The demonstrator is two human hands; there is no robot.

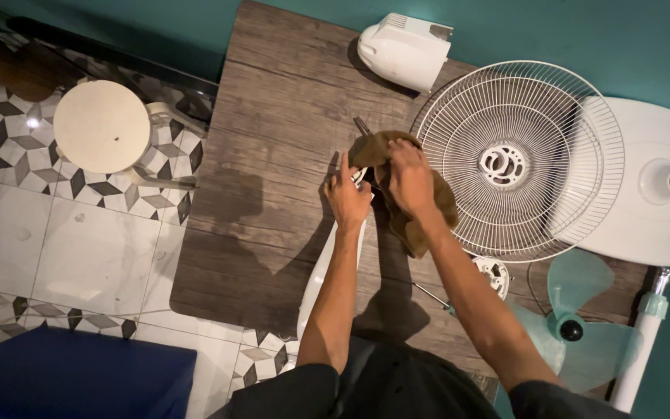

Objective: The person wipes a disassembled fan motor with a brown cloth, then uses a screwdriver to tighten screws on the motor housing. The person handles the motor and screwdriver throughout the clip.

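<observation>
My left hand (346, 198) grips the top of a long white fan stand piece (318, 279) that lies along the wooden table (273, 155). My right hand (410, 177) presses a brown cloth (420, 225) against the upper end of that piece. A small metal part (361, 126) sticks out just beyond the cloth. The white wire fan grille (521, 159) lies flat right of my hands.
A white fan motor housing (405, 50) sits at the table's far edge. A white fan base (653, 186), a pale green blade (583, 326), a white pole (641, 341) and a small round cap (495, 273) lie at right. A round stool (102, 126) stands on the tiled floor at left.
</observation>
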